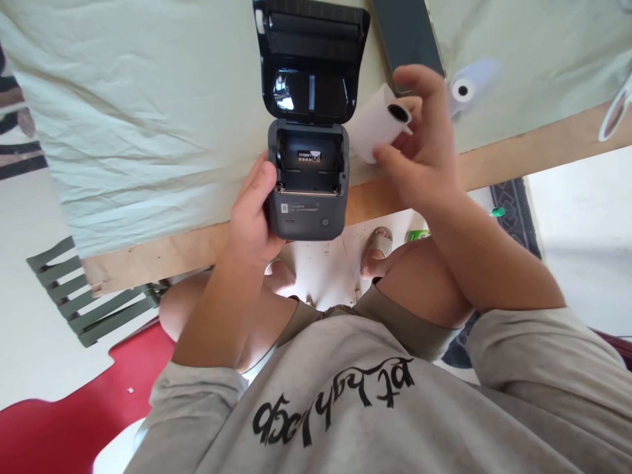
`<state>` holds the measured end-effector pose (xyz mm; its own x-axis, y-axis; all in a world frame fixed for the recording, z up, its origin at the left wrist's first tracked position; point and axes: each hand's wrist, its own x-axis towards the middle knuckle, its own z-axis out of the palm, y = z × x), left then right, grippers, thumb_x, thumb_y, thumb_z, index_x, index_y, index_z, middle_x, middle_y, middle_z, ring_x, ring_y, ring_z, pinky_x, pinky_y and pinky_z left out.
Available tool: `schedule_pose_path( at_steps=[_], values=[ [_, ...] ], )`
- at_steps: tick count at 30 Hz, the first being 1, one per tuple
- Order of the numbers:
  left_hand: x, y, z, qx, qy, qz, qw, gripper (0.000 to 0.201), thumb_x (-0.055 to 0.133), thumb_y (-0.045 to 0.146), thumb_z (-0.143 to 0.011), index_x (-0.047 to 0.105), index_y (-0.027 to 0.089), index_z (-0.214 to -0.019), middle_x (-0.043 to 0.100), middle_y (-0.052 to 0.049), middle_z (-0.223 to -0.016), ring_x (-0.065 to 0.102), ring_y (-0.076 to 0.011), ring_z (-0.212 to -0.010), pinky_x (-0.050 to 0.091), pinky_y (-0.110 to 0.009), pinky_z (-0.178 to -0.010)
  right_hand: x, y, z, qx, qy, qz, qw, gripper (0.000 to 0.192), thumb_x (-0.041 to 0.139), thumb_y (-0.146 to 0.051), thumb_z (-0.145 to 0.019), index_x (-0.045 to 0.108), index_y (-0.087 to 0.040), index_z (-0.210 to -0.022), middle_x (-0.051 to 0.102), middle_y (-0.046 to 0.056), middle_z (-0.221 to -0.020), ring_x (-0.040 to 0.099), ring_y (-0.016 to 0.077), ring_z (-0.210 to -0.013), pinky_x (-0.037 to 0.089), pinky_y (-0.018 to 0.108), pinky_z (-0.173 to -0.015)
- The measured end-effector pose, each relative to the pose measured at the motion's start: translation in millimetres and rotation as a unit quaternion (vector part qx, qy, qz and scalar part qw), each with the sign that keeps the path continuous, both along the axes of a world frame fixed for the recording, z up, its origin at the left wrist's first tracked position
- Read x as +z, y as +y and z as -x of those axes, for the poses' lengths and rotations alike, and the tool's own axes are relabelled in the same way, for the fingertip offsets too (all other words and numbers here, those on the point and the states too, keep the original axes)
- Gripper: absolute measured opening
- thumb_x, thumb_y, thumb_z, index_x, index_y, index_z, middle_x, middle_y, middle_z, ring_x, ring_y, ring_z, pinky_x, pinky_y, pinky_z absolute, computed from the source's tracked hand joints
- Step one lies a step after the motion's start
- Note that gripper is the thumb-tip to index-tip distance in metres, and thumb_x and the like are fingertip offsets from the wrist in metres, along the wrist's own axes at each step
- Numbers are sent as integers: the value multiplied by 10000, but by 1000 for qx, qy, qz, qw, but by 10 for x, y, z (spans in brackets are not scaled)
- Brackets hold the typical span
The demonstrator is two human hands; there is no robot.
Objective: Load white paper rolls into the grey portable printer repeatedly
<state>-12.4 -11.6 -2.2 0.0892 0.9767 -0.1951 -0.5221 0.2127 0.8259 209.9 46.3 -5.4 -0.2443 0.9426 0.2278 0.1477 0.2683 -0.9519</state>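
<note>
Left hand (pixel 254 214) gripping a dark matte printer (pixel 306 181) at the edge of the cloth-covered worktop (pixel 123 131), glossy lid (pixel 311 62) standing open, paper bay empty. Right hand (pixel 424 151) pinching a smooth white paper roll (pixel 378 125), cylindrical, dark-cored, just right of the printer. Another roll (pixel 467 85) lying beyond.

Printer lid (pixel 311 59) top clipped by the frame edge, same for the dark phone (pixel 407 36) beside it. Label text inside the printer bay (pixel 309 156) too small to read. Left hand (pixel 254 217) fingers hidden behind the printer body; white loop (pixel 615 115) at right cut off.
</note>
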Motion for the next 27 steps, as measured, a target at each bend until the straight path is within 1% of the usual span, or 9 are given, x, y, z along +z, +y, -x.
schedule_pose_path(
  at_steps=[3, 5, 8, 11, 15, 18, 21, 24, 27],
  values=[
    [-23, -2, 2, -9, -26, -10, 1000, 299, 539, 465, -954, 670, 216, -1055, 745, -54, -1046, 704, -274, -1077, 573, -433, -924, -27, -13, 7, 31, 154, 132, 979, 461, 713, -320, -744, 530, -365, -1165, 565, -22, -952, 554, 138, -718, 485, 270, -556],
    [-38, 1, 6, -14, -38, -17, 999, 312, 535, 467, -957, 667, 211, -1077, 745, -54, -1057, 699, -279, -1071, 567, -441, -920, -25, -29, 22, 29, 157, 134, 978, 390, 771, -381, -733, 592, -340, -1077, 569, -20, -924, 507, 118, -674, 461, 258, -553],
    [-40, 7, 13, -14, -34, -20, 999, 305, 547, 470, -950, 665, 212, -1062, 744, -49, -1088, 657, -294, -1159, 550, -425, -943, 44, -65, 45, 24, 159, 139, 977, 455, 817, -367, -708, 604, -357, -1110, 595, -28, -978, 520, 109, -709, 495, 253, -620],
    [-18, 8, 14, -15, -23, -13, 1000, 282, 540, 458, -951, 666, 221, -1040, 742, -47, -1080, 628, -294, -1216, 548, -412, -950, 160, -95, 61, 16, 197, 246, 949, 484, 775, -272, -703, 577, -332, -1140, 583, -38, -870, 561, 119, -710, 536, 261, -620],
    [4, 8, 4, -10, -12, -11, 1000, 287, 503, 463, -959, 669, 239, -1028, 740, -43, -1056, 679, -270, -1124, 573, -418, -918, 262, -111, 82, -18, 202, 354, 913, 309, 729, -344, -757, 618, -262, -1033, 587, -3, -869, 550, 111, -630, 476, 222, -417],
    [-3, 9, 2, -8, 3, -9, 1000, 308, 489, 486, -962, 666, 236, -989, 741, -47, -1045, 690, -270, -1101, 578, -418, -917, 290, -126, 103, -50, 183, 352, 917, 333, 783, -474, -734, 631, -262, -942, 522, -15, -762, 426, 73, -506, 279, 193, -313],
    [-17, 12, 2, -5, -1, -17, 1000, 329, 469, 488, -974, 668, 227, -1003, 743, -56, -1050, 681, -271, -1124, 567, -426, -940, 313, -142, 111, -58, 173, 343, 921, 323, 778, -472, -730, 579, -254, -860, 416, -46, -666, 289, 44, -436, 137, 192, -343],
    [-24, 15, -3, -3, -7, -15, 1000, 333, 481, 501, -969, 667, 230, -1019, 740, -58, -1060, 682, -274, -1131, 559, -435, -951, 288, -129, 94, -48, 158, 321, 933, 245, 711, -352, -749, 494, -247, -793, 389, -55, -654, 295, 51, -449, 158, 190, -376],
    [-23, 15, -10, -2, 5, 0, 1000, 333, 509, 536, -946, 668, 250, -1009, 740, -49, -1063, 686, -277, -1124, 572, -418, -914, 181, -75, 61, -23, 140, 285, 948, 298, 748, -328, -654, 502, -264, -810, 429, -50, -687, 390, 79, -510, 239, 194, -369]
  ],
)
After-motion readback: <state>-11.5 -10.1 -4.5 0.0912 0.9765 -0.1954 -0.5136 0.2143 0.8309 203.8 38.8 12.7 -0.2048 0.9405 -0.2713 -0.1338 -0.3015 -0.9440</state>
